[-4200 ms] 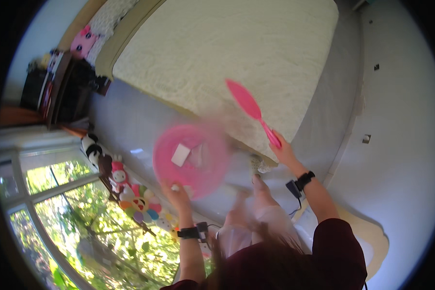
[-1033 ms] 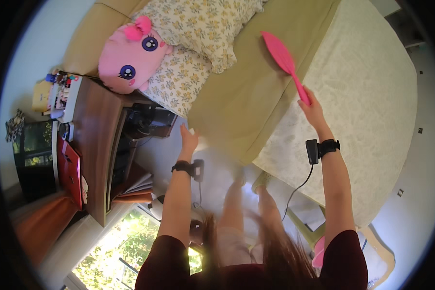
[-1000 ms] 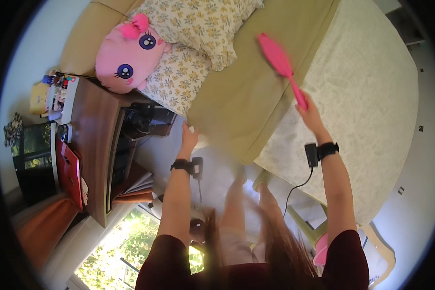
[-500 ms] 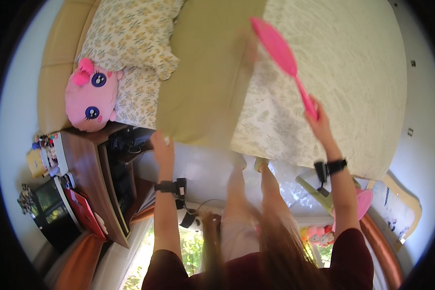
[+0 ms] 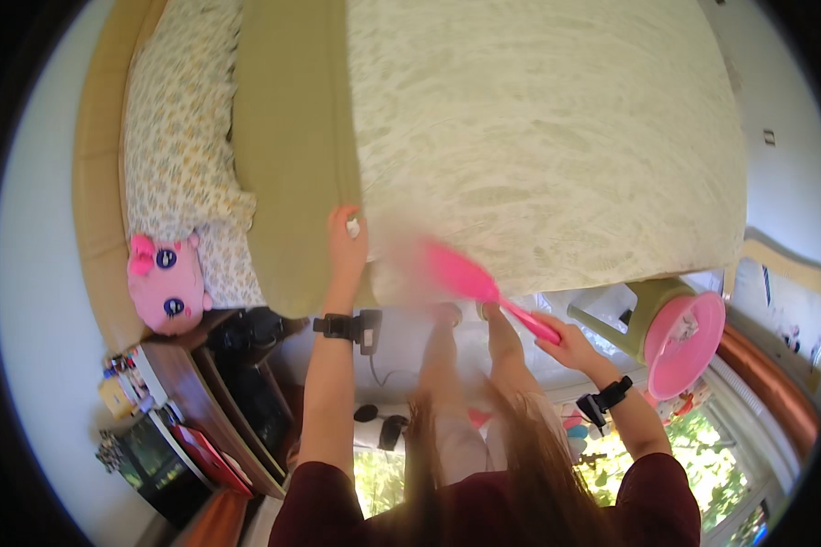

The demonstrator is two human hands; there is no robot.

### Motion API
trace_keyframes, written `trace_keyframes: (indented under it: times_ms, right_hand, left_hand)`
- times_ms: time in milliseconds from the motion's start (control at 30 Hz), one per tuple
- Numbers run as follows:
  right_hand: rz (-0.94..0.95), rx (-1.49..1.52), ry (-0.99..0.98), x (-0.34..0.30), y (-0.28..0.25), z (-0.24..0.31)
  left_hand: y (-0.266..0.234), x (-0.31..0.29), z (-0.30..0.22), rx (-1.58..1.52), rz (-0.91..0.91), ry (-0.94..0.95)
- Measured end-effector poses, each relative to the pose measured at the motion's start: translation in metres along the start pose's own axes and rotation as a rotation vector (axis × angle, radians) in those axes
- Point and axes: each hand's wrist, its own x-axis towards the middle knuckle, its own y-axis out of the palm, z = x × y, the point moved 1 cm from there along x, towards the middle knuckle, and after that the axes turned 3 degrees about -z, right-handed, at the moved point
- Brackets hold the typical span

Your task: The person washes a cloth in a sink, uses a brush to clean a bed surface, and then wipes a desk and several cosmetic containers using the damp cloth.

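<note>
We've got our R hand closed round the pink brush by its handle; the blurred head points up-L, nr the pale sheet's near edge. Our L hand is at the edge of the green cover, fingers curled w/ a small white thing showing; can't tell if they grip it. Pink basin w/ whitish bits is at the green stool, R.

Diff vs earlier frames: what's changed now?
Left hand let go of the pink basin, now on the green stool at right. Right hand swung the pink tool closer in from over the bed. Unchanged: tool in right hand, pink plush by the pillow.
</note>
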Motion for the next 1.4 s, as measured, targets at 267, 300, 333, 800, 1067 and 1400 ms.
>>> trace_keyframes:
  times_ms: [267,300,333,800,1067,1400]
  right_hand:
    - [-0.694,0.609,-0.041,0.116,0.015,-0.03]
    - [-0.758,0.548,0.005,0.114,0.014,-0.032]
    - [-0.826,0.476,0.057,0.106,0.009,-0.038]
    - [-1.189,0.401,0.108,0.003,-0.127,-0.08]
    - [-0.956,0.269,-0.248,0.147,-0.223,-0.056]
    - [-1.755,0.807,0.352,-0.084,-0.379,-0.333]
  left_hand:
    - [0.145,-0.042,-0.049,-0.091,0.482,-0.271]
    - [0.156,-0.054,-0.049,-0.079,0.505,-0.256]
    - [0.169,-0.069,-0.056,-0.036,0.507,-0.138]
    - [0.167,-0.083,-0.121,0.146,0.808,-0.072]
    - [0.269,-0.038,-0.223,0.186,0.617,0.461]
    - [0.398,-0.087,-0.335,0.287,0.972,0.181]
